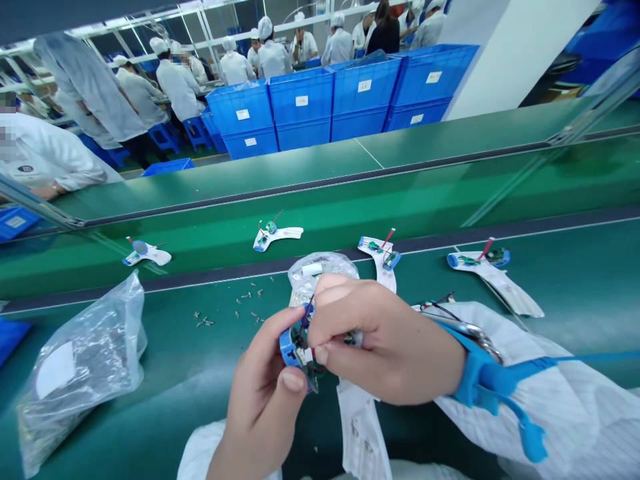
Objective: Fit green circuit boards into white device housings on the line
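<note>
My left hand (pixel 265 387) grips a small assembly (pixel 300 347): a blue plastic end with a circuit board and thin red and black wires, on a white curved strip that hangs down toward me. My right hand (pixel 380 340) is closed over the same assembly from the right, its thumb and fingers pinching at the board. A blue wrist strap (pixel 483 380) with a cord circles my right wrist. Both hands hover above the near green bench (pixel 190 373).
Three similar white parts (pixel 277 237) (pixel 383 257) (pixel 487 267) and a fourth (pixel 147 253) lie on the green conveyor belt. Small screws (pixel 240 310) are scattered on the bench. A clear plastic bag (pixel 80 360) lies left, a smaller one (pixel 320 270) behind my hands. Blue crates (pixel 345 93) and people in white coats stand beyond.
</note>
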A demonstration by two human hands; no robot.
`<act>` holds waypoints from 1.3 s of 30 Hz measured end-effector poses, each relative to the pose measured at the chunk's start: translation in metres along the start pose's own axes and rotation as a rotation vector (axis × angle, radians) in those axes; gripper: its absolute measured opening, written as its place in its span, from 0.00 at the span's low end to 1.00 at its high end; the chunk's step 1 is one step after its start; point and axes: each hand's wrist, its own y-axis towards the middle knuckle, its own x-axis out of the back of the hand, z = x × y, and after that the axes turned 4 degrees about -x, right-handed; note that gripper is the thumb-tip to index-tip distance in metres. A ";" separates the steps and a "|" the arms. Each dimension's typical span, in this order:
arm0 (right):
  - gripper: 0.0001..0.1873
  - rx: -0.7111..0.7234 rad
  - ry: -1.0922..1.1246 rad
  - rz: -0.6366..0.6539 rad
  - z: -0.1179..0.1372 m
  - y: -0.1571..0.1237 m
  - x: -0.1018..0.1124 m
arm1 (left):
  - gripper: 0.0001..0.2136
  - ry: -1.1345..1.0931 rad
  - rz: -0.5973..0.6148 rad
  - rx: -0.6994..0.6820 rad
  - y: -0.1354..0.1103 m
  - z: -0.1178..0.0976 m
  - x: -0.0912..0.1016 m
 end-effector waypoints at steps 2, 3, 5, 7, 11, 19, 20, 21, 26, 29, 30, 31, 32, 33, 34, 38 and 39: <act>0.13 -0.002 -0.029 0.021 0.001 0.001 0.002 | 0.16 0.017 0.056 -0.004 0.000 0.002 0.004; 0.13 -0.006 -0.041 0.030 0.001 0.001 0.002 | 0.16 0.025 0.077 -0.004 0.000 0.002 0.005; 0.13 -0.019 -0.056 0.044 0.002 0.001 0.004 | 0.15 0.028 0.097 -0.009 0.000 0.003 0.007; 0.13 -0.027 -0.064 0.053 0.003 0.002 0.005 | 0.15 0.022 0.102 -0.017 0.001 0.002 0.007; 0.13 -0.024 -0.086 0.059 0.005 0.002 0.007 | 0.15 -0.001 0.127 -0.015 0.004 -0.001 0.006; 0.14 -0.007 -0.206 0.105 0.008 0.004 0.010 | 0.15 0.082 0.161 -0.050 0.002 0.001 0.009; 0.14 -0.007 -0.239 0.110 0.009 0.004 0.010 | 0.15 0.121 0.171 -0.060 0.002 0.000 0.009; 0.14 -0.007 -0.276 0.117 0.011 0.004 0.010 | 0.15 0.161 0.180 -0.072 0.001 0.000 0.010; 0.14 0.038 -0.400 0.181 0.014 0.008 0.015 | 0.16 0.342 0.200 -0.141 0.002 -0.003 0.012; 0.14 0.058 -0.392 0.229 0.012 0.010 0.016 | 0.15 0.401 0.214 -0.154 0.001 -0.004 0.011; 0.14 0.054 -0.382 0.237 0.012 0.011 0.016 | 0.15 0.412 0.202 -0.155 0.001 -0.005 0.010; 0.14 0.047 -0.371 0.239 0.011 0.011 0.016 | 0.15 0.430 0.174 -0.152 0.000 -0.005 0.007; 0.14 0.039 -0.360 0.238 0.011 0.010 0.015 | 0.15 0.457 0.131 -0.141 -0.002 -0.006 0.004; 0.14 0.028 -0.350 0.234 0.011 0.009 0.014 | 0.15 0.493 0.082 -0.127 -0.003 -0.007 0.001; 0.14 0.015 -0.343 0.228 0.012 0.008 0.013 | 0.16 0.532 0.035 -0.113 -0.005 -0.008 -0.003; 0.16 -0.030 -0.341 0.169 0.015 0.001 0.007 | 0.20 0.696 -0.050 -0.061 -0.010 -0.010 -0.015; 0.16 -0.036 -0.347 0.148 0.016 -0.001 0.006 | 0.21 0.747 -0.057 -0.058 -0.011 -0.010 -0.017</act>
